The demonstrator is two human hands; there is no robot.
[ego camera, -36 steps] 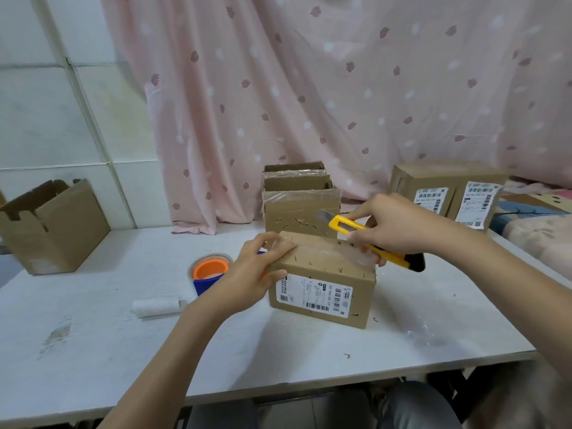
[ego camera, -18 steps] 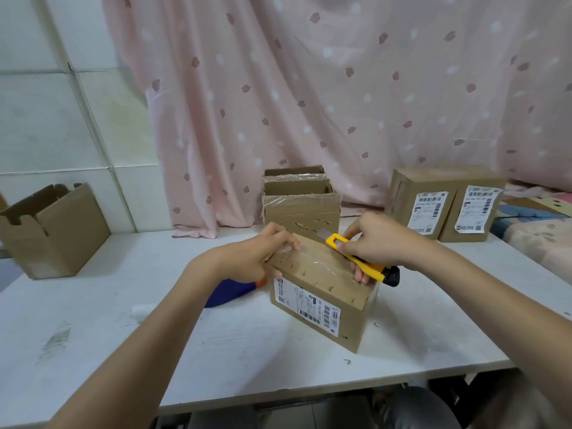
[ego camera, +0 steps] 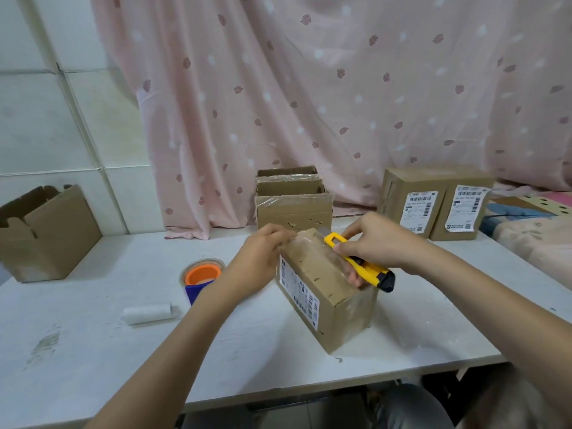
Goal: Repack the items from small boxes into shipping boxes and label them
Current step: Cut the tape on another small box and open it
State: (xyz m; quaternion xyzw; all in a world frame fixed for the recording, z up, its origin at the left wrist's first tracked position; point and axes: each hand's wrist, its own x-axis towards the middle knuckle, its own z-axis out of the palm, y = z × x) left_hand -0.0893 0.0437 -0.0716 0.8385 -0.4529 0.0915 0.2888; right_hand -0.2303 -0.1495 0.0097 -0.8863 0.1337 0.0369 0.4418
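White table [ego camera: 93, 351] carries all items. Open empty carton [ego camera: 46, 233] stands at the far left edge, well apart from the work. Two sealed shipping boxes [ego camera: 433, 199] sit side by side near the far right corner, each bearing a white barcode label facing the person; the print is too small to read. Opened cartons [ego camera: 292, 199], flaps up and clear tape hanging loose, stand at the far edge, middle.

Taped box [ego camera: 325, 292] sits near the middle of the table toward the near edge, turned corner-on, just in front of the opened cartons. Its left face carries a white barcode label [ego camera: 298, 295]; text illegible.

Left hand [ego camera: 260, 261] is curled over the box's far left top corner, gripping it, judged to steady the box against the cut. Right hand [ego camera: 374, 243] is clamped on a yellow utility knife [ego camera: 359, 263], blade end at the far end of the taped top seam, black butt toward the near right. Judgement: the seam is about to be slit to reach the contents.

Tape roll [ego camera: 202, 274], orange core with a blue part, lies left of the box. Small white roll [ego camera: 148, 314] lies nearer the near left.
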